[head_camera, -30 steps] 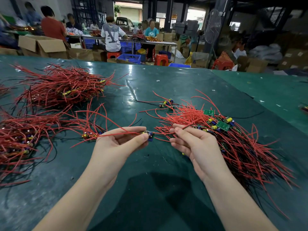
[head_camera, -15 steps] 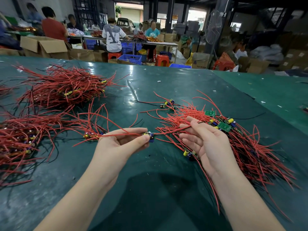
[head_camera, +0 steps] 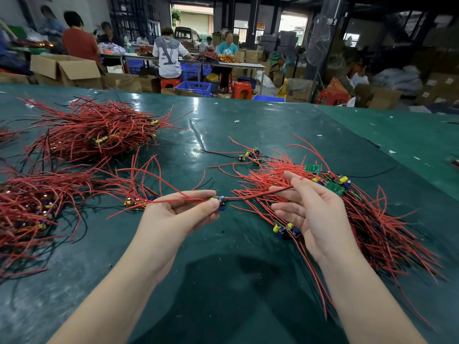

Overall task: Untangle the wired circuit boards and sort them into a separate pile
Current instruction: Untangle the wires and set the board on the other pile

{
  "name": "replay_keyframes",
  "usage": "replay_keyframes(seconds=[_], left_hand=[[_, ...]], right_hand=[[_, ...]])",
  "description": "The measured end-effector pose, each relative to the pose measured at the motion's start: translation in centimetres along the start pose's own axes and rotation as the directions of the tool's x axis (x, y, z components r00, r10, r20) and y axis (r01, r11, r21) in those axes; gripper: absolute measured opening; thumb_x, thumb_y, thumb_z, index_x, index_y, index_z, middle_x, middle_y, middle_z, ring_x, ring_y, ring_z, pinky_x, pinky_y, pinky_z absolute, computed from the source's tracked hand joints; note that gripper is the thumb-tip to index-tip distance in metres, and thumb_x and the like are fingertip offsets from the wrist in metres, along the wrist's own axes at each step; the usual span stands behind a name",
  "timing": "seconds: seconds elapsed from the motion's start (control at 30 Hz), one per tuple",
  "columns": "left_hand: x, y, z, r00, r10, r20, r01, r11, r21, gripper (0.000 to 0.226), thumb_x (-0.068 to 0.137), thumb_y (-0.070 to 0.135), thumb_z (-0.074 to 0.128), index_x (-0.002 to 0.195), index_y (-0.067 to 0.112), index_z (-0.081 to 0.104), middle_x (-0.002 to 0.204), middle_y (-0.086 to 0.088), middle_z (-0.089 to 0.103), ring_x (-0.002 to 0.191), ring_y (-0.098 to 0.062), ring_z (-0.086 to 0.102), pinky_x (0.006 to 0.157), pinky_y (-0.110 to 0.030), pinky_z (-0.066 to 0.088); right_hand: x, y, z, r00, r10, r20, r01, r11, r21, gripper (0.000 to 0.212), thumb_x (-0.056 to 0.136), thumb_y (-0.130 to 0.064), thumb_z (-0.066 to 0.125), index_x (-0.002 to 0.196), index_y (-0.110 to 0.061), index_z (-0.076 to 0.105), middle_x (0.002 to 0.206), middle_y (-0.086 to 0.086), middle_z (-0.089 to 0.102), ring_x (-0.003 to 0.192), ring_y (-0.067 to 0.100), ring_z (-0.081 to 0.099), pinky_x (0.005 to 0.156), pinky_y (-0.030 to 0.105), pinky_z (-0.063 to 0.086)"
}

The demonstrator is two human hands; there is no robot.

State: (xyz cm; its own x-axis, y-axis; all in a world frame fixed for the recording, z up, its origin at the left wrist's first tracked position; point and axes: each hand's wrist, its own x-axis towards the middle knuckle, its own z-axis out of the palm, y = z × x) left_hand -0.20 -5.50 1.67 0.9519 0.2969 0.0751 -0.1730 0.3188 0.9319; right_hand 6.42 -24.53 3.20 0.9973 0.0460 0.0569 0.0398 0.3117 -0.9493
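Observation:
My left hand (head_camera: 178,214) pinches a small circuit board (head_camera: 219,201) with yellow and blue parts between thumb and fingers, above the green table (head_camera: 223,281). Its red and black wires (head_camera: 258,194) stretch right to my right hand (head_camera: 313,209), which pinches them between thumb and forefinger; the other fingers are spread. A tangled heap of red-wired boards (head_camera: 360,219) lies under and right of that hand. Another board (head_camera: 285,229) sits by its palm. Sorted piles lie at left (head_camera: 37,207) and far left (head_camera: 94,132).
A loose board (head_camera: 250,153) with a black wire lies beyond the tangle. Green boards (head_camera: 313,168) show on top of the heap. Past the table's far edge stand cardboard boxes (head_camera: 67,70), blue crates, red stools, and several seated people at another table.
My right hand has lifted off the heap and moved right and up, drawing the held board's wires out taut. My left hand has stayed put with the board.

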Motion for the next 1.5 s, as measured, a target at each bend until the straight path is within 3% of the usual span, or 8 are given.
replay_keyframes(seconds=[0.23,0.33,0.5,0.67,0.77,1.13,1.37,1.5], left_hand=[[0.2,-0.3,0.3,0.998,-0.06,-0.018,0.057,0.989,-0.137,0.029,0.064,0.008,0.071,0.091,-0.002,0.071,0.086,-0.014,0.074,0.078,-0.018,0.072,0.066,-0.02,0.056],[0.2,-0.2,0.6,0.998,-0.066,0.012,0.067,0.97,-0.233,0.032,0.069,0.007,0.067,0.099,-0.005,0.067,0.089,-0.014,0.074,0.08,-0.016,0.072,0.07,-0.019,0.056],[0.4,-0.1,0.5,0.999,-0.043,0.012,0.044,0.944,-0.326,0.027,0.073,0.005,0.063,0.098,-0.004,0.067,0.094,-0.014,0.074,0.087,-0.017,0.072,0.073,-0.019,0.056],[0.9,-0.1,0.6,0.997,-0.069,-0.025,0.052,0.903,-0.427,0.018,0.072,0.006,0.061,0.077,0.006,0.078,0.088,-0.01,0.075,0.083,-0.014,0.073,0.068,-0.017,0.056],[0.8,-0.1,0.8,0.997,-0.073,0.002,0.068,0.908,-0.414,0.019,0.075,0.007,0.06,0.079,0.005,0.078,0.088,-0.009,0.075,0.082,-0.012,0.073,0.067,-0.016,0.055],[0.3,-0.9,0.6,0.979,0.183,-0.092,-0.177,0.982,0.067,0.017,0.09,0.001,0.058,0.095,0.008,0.073,0.093,-0.008,0.076,0.089,-0.018,0.072,0.082,-0.023,0.056],[0.0,-0.7,0.7,0.993,0.104,-0.051,-0.106,0.993,-0.045,0.017,0.078,0.009,0.065,0.092,0.003,0.072,0.091,-0.015,0.075,0.086,-0.02,0.072,0.071,-0.021,0.056],[-0.1,-1.0,0.8,0.994,0.096,-0.052,-0.091,0.991,0.095,0.009,0.079,0.008,0.069,0.081,0.015,0.075,0.084,-0.005,0.076,0.079,-0.013,0.072,0.057,-0.016,0.052]], right_hand=[[0.1,-0.2,0.0,0.998,0.048,0.038,-0.054,0.987,0.153,0.017,0.087,-0.021,0.063,0.101,-0.012,0.066,0.086,0.011,0.075,0.059,0.017,0.069,0.051,0.021,0.055],[-0.1,-0.2,0.7,0.969,0.204,0.143,-0.232,0.946,0.227,0.043,0.065,-0.032,0.073,0.097,-0.007,0.064,0.091,0.014,0.074,0.065,0.018,0.071,0.055,0.023,0.056],[-0.5,-0.1,1.2,0.909,0.315,0.274,-0.408,0.808,0.425,0.079,0.062,-0.026,0.076,0.13,0.007,0.052,0.102,0.014,0.072,0.071,0.015,0.071,0.057,0.02,0.056],[-1.0,0.3,1.6,0.922,0.226,0.314,-0.353,0.823,0.445,0.048,0.065,-0.022,0.073,0.107,-0.005,0.06,0.112,0.013,0.071,0.075,0.016,0.072,0.06,0.019,0.057],[-1.3,0.3,1.9,0.91,0.194,0.366,-0.345,0.845,0.409,0.054,0.065,-0.027,0.074,0.112,-0.003,0.06,0.107,0.013,0.072,0.077,0.018,0.073,0.062,0.021,0.057],[-0.8,0.9,1.0,0.977,0.109,0.183,-0.085,0.987,-0.136,0.024,0.093,-0.018,0.058,0.081,-0.003,0.071,0.072,0.012,0.072,0.054,0.015,0.065,0.051,0.019,0.052],[-1.8,1.4,2.3,0.896,0.272,0.351,-0.236,0.961,-0.142,0.048,0.061,-0.038,0.074,0.091,-0.002,0.072,0.08,0.012,0.074,0.062,0.019,0.069,0.058,0.022,0.055],[-2.4,2.6,3.2,0.932,0.128,0.338,-0.163,0.984,0.077,0.025,0.064,-0.021,0.076,0.086,-0.009,0.077,0.092,0.011,0.075,0.075,0.02,0.071,0.067,0.024,0.056]])
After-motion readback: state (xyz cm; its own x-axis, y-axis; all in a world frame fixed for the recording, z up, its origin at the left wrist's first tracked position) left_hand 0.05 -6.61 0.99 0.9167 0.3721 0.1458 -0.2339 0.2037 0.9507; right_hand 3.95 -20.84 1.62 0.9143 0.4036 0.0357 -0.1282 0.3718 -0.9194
